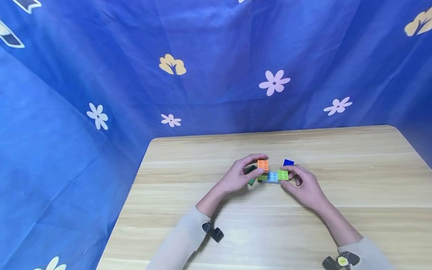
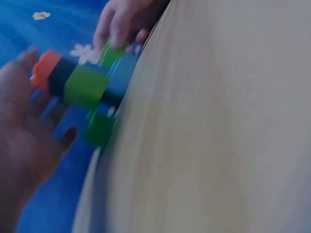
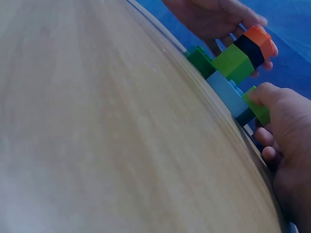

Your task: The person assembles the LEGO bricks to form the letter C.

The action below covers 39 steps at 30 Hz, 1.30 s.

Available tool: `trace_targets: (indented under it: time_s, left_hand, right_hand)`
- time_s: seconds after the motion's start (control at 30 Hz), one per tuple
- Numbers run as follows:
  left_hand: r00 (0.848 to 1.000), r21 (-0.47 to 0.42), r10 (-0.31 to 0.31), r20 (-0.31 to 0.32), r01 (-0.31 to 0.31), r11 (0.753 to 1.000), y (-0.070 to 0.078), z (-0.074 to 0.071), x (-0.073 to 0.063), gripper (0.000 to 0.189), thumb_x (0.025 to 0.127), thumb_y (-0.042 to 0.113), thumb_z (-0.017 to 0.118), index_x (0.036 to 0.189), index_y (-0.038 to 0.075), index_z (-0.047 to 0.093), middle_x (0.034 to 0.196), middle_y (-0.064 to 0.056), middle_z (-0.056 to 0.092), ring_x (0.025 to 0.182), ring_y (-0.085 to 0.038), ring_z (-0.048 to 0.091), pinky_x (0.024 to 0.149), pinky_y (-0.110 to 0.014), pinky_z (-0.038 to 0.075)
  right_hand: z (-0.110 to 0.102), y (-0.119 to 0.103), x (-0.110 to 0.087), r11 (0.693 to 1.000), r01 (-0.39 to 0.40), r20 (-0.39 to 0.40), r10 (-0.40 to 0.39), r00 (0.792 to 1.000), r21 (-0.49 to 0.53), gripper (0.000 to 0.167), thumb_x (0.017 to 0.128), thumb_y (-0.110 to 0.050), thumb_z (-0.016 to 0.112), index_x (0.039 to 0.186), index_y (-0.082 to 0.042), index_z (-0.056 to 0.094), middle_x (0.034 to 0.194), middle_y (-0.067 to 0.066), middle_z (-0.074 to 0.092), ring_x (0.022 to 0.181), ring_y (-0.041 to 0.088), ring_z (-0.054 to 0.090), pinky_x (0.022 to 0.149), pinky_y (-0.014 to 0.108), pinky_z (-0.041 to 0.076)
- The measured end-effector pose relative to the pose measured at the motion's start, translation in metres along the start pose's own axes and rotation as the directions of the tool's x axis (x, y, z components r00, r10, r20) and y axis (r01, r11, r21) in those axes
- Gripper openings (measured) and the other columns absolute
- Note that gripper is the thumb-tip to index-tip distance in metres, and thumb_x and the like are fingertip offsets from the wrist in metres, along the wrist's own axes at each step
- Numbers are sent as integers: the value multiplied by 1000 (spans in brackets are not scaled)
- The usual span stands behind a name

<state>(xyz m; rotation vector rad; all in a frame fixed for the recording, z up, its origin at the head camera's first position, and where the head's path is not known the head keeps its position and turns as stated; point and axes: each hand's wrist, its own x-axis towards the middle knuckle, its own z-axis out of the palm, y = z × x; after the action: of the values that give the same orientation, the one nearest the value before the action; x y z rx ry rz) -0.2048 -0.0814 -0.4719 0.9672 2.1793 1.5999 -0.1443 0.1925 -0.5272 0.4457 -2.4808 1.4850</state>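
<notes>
My left hand [image 1: 240,174] holds the orange brick [image 1: 263,165] at the top of a small stack, thumb on the near side and fingers behind. Under it come a dark brick [image 3: 249,51] and a lime green brick [image 3: 233,64], which stands on the left end of a light blue brick [image 1: 272,177]. At the right end of the light blue brick, my right hand [image 1: 305,187] pinches another lime green brick [image 1: 282,175] between thumb and fingers. A dark green brick [image 3: 199,61] lies beside the stack, partly behind the left hand in the head view.
A dark blue brick [image 1: 288,162] lies just beyond the right hand's fingers. Everything rests on a wood-grain table [image 1: 236,232], with a blue flower-patterned cloth [image 1: 216,90] hanging behind and at the sides. Each wrist wears a small black camera.
</notes>
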Motion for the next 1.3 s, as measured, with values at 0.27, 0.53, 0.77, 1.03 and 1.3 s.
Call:
trace_targets:
  time_s: [0.27, 0.53, 0.77, 1.03, 1.3]
  left_hand:
    - [980, 383, -93, 174, 20, 923, -5, -36, -8, 96, 84, 35, 92, 163, 19, 39, 161, 0, 47, 146, -20, 45, 122, -43, 37]
    - [973, 585, -188, 134, 75, 808, -5, -33, -11, 88, 83, 47, 90, 156, 17, 50, 147, 0, 57, 132, -18, 52, 115, -46, 40]
    - [980, 513, -200, 14, 165, 842, -7, -34, -8, 58, 89, 16, 84, 142, 6, 62, 121, -5, 69, 107, -18, 65, 97, -31, 54]
    - [969, 336, -70, -235, 148, 930, 0, -39, -6, 41, 91, 5, 79, 130, 5, 71, 119, -9, 76, 100, -18, 71, 86, -33, 62]
    - [938, 279, 200, -281, -120, 953, 29, -24, -1, 39, 96, 6, 76, 135, 10, 72, 133, -6, 72, 116, -19, 68, 94, -44, 59]
  right_hand:
    - [0, -2, 1, 1000, -9, 7, 9, 1000, -15, 43, 88, -9, 87, 128, -12, 72, 93, -4, 61, 63, 12, 44, 52, 25, 38]
    - [0, -2, -1, 1000, -13, 3, 13, 1000, -12, 43, 88, -9, 87, 129, -11, 72, 93, -2, 61, 64, 13, 43, 53, 25, 37]
    - [0, -3, -1, 1000, -18, 3, 18, 1000, -17, 43, 88, -8, 86, 128, -13, 72, 92, -3, 60, 63, 13, 44, 53, 25, 37]
    - [-1, -4, -1, 999, -23, 8, 23, 1000, -24, 43, 88, -9, 87, 128, -12, 72, 92, -4, 60, 64, 14, 45, 53, 25, 38]
    - [0, -1, 0, 1000, 4, 1, -4, 1000, -26, 43, 87, -7, 87, 127, -11, 72, 90, -4, 60, 64, 13, 45, 53, 24, 38]
